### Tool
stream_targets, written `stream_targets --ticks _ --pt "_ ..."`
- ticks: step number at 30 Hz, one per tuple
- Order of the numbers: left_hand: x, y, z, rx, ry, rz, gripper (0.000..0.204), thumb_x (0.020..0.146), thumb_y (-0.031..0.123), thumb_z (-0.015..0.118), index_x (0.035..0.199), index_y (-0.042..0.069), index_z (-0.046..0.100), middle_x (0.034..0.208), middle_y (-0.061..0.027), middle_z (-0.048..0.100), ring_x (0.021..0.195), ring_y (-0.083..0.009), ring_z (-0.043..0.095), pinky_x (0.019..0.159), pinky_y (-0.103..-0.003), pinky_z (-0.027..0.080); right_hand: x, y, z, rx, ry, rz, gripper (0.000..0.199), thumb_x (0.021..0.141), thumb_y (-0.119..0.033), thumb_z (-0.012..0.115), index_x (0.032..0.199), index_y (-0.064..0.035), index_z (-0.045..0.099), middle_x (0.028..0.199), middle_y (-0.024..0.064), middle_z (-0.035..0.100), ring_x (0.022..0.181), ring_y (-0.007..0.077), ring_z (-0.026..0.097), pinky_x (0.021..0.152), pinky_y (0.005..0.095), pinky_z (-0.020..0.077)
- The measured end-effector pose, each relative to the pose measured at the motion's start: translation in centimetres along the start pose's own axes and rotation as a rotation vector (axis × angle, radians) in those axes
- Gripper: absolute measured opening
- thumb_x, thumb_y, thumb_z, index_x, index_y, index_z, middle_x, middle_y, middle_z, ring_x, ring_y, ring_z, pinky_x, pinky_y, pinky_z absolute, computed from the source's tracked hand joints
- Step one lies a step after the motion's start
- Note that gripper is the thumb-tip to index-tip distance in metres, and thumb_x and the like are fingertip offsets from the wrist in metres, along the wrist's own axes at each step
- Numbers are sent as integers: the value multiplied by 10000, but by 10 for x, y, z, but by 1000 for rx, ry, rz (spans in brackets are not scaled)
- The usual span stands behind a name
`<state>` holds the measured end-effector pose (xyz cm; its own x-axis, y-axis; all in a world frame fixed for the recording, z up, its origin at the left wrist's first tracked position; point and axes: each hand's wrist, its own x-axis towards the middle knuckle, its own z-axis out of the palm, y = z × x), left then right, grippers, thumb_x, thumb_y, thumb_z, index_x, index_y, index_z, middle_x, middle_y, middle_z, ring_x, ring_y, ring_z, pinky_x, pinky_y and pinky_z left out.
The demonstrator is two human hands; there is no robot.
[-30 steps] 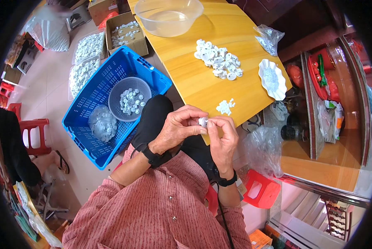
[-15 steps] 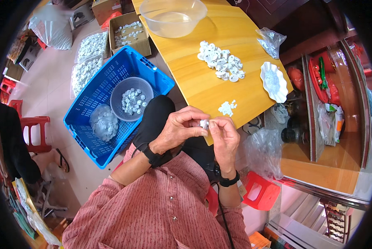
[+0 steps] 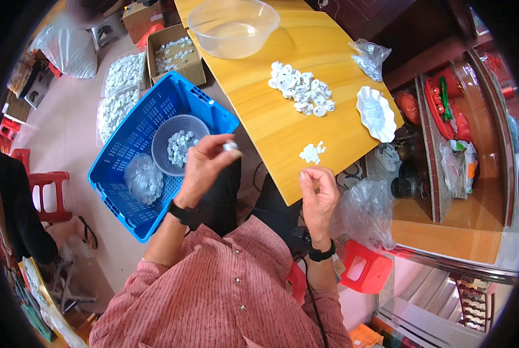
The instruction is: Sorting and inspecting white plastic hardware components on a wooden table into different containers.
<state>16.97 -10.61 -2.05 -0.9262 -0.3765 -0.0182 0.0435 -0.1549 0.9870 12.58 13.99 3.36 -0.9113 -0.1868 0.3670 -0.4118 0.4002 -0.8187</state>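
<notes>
My left hand point(image 3: 201, 168) is raised beside the grey round basket, pinching a small white round plastic part point(image 3: 230, 146) between thumb and fingertips. At the table's near corner is my right hand point(image 3: 319, 194), its fingers loosely curled and the thumb apart, with nothing visible in it. Just beyond it lies a little heap of tiny white pieces point(image 3: 312, 153). A larger pile of white round plastic parts point(image 3: 303, 88) rests farther back on the yellow wooden table point(image 3: 253, 122). More such parts lie in the grey basket point(image 3: 161, 134).
The grey basket and a clear bag of parts point(image 3: 143, 178) sit inside a blue crate point(image 3: 110, 152) at left. On the table are a clear plastic basin point(image 3: 233, 36), a white scalloped dish point(image 3: 385, 129) and a plastic bag point(image 3: 370, 58). A red stool point(image 3: 366, 265) stands at right.
My hands have parted. The left has moved left toward the grey basket with the white part, while the right stays near the table corner, slightly lower.
</notes>
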Motion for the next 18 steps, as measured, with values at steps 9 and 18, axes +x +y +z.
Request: stream_targets --ticks 9,18 --pt "30 -50 -99 1000 395 -13 425 808 233 794 1128 -29 694 1026 -184 685 792 -228 699 726 -336 556 -13 26 -20 50 52 116 72 905 -36 687 933 19 651 969 92 638 834 169 616 757 295 511" --pt "70 19 34 646 41 414 256 869 152 726 1050 -27 708 906 -151 687 776 -215 689 693 -318 547 -13 21 -16 -152 58 7 65 891 -9 683 937 7 641 955 116 628 836 237 630 734 333 516"
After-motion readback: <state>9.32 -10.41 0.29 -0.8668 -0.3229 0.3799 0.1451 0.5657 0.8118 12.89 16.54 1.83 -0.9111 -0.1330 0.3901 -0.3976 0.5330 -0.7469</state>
